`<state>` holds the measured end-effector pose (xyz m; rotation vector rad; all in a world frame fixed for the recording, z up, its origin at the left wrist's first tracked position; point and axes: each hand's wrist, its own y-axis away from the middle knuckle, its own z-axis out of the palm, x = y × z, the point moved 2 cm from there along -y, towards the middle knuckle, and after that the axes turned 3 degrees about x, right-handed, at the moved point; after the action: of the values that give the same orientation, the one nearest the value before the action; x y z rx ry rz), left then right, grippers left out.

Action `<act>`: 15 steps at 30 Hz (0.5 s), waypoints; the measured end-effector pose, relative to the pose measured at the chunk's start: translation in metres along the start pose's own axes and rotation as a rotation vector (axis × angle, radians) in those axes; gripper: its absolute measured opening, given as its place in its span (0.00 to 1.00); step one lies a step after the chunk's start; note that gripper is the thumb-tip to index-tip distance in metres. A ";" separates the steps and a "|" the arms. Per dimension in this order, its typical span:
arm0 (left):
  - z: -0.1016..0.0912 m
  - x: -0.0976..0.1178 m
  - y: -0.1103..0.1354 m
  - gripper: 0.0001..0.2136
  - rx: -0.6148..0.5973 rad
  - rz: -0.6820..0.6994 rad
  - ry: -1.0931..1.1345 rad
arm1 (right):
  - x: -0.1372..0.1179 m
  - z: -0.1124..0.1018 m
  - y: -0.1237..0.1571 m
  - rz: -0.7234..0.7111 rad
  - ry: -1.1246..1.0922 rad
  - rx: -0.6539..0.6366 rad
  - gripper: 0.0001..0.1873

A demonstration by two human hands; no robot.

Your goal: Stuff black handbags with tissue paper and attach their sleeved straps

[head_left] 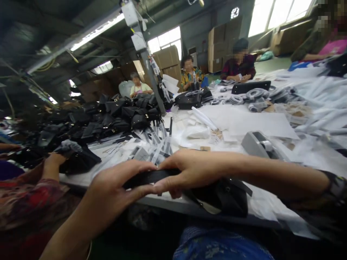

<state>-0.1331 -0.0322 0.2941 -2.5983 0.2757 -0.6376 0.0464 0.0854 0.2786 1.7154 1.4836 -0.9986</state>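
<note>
Near the table's front edge, my left hand and my right hand meet with thumbs and fingertips close together. Both are closed on a black strap, which looks like a wide folded band. Under my right forearm a black bag lies at the table edge, its pale lining partly showing. Whether the strap is joined to this bag is hidden by my right hand. Beyond my fingers lie several clear plastic-wrapped strips.
A co-worker's hand touches a black bag at the left. A large heap of black bags stands behind. A grey tape dispenser-like object sits to the right, near white sheets and plastic wrap. A metal post rises mid-table.
</note>
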 end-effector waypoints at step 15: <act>0.135 -0.195 -0.087 0.20 0.165 -0.358 0.332 | -0.132 -0.127 -0.031 -0.324 -0.317 0.630 0.39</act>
<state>-0.2315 0.1517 0.1513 -2.3911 -0.1429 -1.1670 0.0232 0.1336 0.4560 1.6219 1.3385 -1.9757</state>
